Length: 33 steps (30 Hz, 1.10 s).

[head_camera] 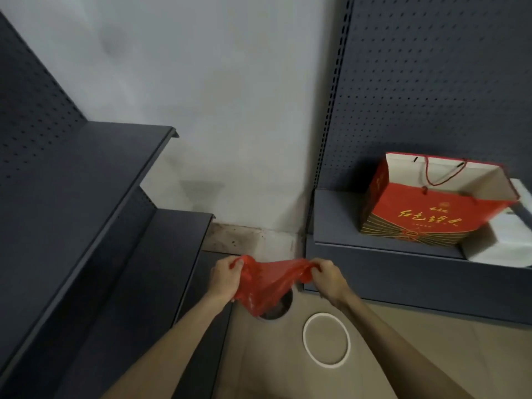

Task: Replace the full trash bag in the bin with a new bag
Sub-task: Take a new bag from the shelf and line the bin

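Beige floor point(403, 355) lies beneath you, a white ring point(326, 339) resting on it nearest your feet. Both your forearms reach forward; your left hand point(226, 276) and right hand point(326, 276) each keep a clenched grip on a top edge of the red plastic bag point(264, 286), stretching it apart. It hangs crumpled over what seems a dark round bin point(280, 308). Farther right, a red paper bag point(426, 208) stands on a grey shelf point(339, 217).

We see the thin red plastic bag point(263, 283) between the left hand point(226, 276) and right hand point(326, 276), above the round dark bin point(277, 308). A white ring point(326, 339) lies on the floor, right of it. A red paper gift bag point(417, 214) sits on the right dark metal shelf point(374, 249).
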{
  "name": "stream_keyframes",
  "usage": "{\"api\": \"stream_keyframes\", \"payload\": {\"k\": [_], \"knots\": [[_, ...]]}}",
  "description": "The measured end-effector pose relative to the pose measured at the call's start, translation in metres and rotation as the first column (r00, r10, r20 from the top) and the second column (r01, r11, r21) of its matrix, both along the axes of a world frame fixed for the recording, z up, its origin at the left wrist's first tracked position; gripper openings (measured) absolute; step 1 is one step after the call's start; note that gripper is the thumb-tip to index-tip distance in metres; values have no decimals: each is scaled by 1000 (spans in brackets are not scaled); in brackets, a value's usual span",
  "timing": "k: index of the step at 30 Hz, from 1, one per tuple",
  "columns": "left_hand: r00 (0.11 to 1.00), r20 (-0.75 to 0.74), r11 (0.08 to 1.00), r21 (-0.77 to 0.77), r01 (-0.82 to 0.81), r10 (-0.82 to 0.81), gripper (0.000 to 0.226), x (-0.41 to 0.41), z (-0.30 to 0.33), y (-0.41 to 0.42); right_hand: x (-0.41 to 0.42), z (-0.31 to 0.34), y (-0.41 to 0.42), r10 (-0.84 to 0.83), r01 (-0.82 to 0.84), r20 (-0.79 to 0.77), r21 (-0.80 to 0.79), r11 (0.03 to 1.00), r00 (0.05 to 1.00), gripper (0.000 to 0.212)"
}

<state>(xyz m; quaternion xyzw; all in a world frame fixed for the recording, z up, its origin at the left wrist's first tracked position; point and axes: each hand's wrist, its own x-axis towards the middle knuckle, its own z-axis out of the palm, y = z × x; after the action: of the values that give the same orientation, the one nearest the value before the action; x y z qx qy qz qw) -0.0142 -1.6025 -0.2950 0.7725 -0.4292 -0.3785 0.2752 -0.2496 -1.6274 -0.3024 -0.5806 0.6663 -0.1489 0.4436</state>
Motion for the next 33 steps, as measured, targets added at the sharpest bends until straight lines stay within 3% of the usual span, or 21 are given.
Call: {"api": "stream_keyframes", "payload": {"k": [8, 23, 26, 30, 33], "knots": [[955, -238, 980, 133, -147, 175, 14, 16, -125, -64, 14, -146, -56, -81, 73, 114, 72, 995, 990, 31], [922, -199, 931, 231, -284, 331, 16, 52, -378, -127, 44, -390, -125, -134, 99, 214, 165, 981, 968, 28], [936, -189, 946, 190, -262, 297, 13, 54, -417, -135, 47, -432, -134, -141, 92, 263, 190, 977, 954, 36], [944, -177, 960, 79, -269, 279, 21, 61, -452, -141, 56, -483, -147, -63, 45, 277, 73, 996, 959, 36], [949, -183, 965, -3, -263, 258, 12, 68, -462, -147, 61, -507, -154, 1, -32, 374, 77, 997, 927, 39]]}}
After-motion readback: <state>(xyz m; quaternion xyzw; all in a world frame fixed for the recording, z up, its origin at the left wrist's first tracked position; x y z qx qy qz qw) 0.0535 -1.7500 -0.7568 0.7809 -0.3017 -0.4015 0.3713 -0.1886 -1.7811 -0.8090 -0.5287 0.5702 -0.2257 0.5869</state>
